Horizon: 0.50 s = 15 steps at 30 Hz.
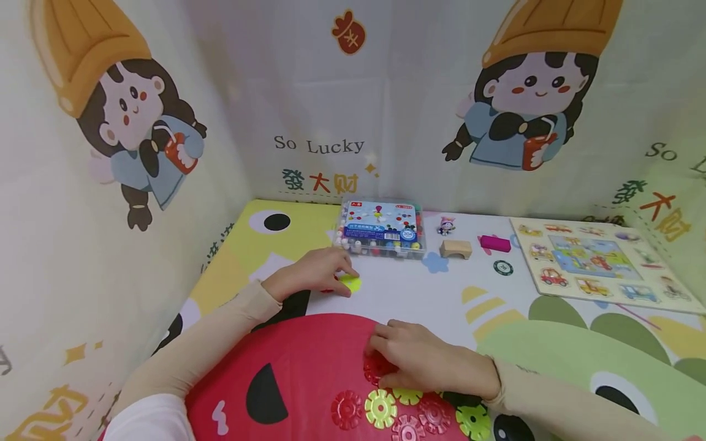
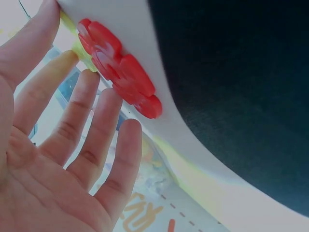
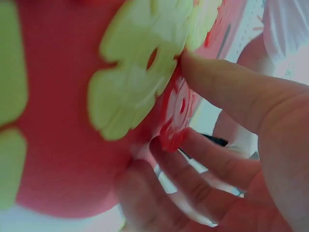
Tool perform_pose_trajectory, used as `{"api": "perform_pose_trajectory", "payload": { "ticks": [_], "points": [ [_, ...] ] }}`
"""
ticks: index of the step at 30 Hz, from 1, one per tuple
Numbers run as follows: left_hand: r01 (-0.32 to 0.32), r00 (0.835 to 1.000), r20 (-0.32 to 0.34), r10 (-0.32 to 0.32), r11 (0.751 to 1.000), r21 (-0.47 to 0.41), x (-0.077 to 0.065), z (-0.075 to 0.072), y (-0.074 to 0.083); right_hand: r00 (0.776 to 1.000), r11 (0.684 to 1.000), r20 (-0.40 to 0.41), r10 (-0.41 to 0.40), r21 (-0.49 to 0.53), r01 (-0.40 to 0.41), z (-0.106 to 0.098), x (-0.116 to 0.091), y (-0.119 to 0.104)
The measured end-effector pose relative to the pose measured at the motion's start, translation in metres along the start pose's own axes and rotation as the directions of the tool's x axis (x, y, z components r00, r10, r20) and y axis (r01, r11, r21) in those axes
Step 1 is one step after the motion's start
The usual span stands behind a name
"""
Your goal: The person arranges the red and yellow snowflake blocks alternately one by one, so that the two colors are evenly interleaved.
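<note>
In the head view my left hand [image 1: 314, 272] is over the white part of the mat, thumb and index finger at opposite edges of a yellow notched plastic disc [image 1: 351, 282]. A red notched disc [image 2: 118, 67] lies beside it, close to the other fingertips, which are fairly straight. Nearer to me, my right hand [image 1: 421, 358] holds a red notched disc [image 3: 179, 108] between thumb and fingertips, over the mat's red area. A yellow disc [image 3: 140, 67] lies right by that thumb. Other discs, including a yellow one [image 1: 380, 409] and a red one [image 1: 347, 410], lie nearby.
A clear box of coloured beads [image 1: 380, 229] stands at the back. To its right are a small figurine [image 1: 446, 226], a wooden arch block [image 1: 456, 248], a magenta block [image 1: 495, 244] and a round chip [image 1: 503, 267]. A picture puzzle board [image 1: 601, 263] lies far right.
</note>
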<state>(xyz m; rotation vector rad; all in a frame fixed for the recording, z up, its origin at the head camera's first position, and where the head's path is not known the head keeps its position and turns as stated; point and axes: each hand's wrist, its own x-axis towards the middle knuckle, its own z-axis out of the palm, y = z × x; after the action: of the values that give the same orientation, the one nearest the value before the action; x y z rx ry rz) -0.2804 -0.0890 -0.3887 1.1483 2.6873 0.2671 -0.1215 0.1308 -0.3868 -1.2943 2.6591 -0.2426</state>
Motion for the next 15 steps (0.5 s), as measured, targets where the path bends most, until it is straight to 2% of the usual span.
{"api": "perform_pose_trajectory", "payload": {
  "ticks": [5,9,11,15],
  "points": [
    [0.012,1.0,0.004,-0.012,1.0,-0.012,-0.0004,-0.0014,0.0035,0.998,0.995,0.017,-0.063,0.083,0.061,-0.0023,-0.0009,-0.0041],
    [0.017,1.0,0.003,-0.017,1.0,0.002,0.0004,-0.0001,0.0028,0.996,0.986,0.04,-0.078,0.153,0.071,-0.0042,0.0018,-0.0024],
    [0.015,1.0,0.007,-0.015,1.0,0.005,0.0008,0.001,0.0021,0.996,0.984,0.04,-0.082,0.16,0.075,-0.0041,0.0036,-0.0016],
    [0.011,1.0,0.006,-0.012,1.0,0.014,0.0013,0.0015,0.0014,0.996,0.991,-0.013,-0.093,0.098,0.094,-0.002,0.0086,0.001]
  ]
}}
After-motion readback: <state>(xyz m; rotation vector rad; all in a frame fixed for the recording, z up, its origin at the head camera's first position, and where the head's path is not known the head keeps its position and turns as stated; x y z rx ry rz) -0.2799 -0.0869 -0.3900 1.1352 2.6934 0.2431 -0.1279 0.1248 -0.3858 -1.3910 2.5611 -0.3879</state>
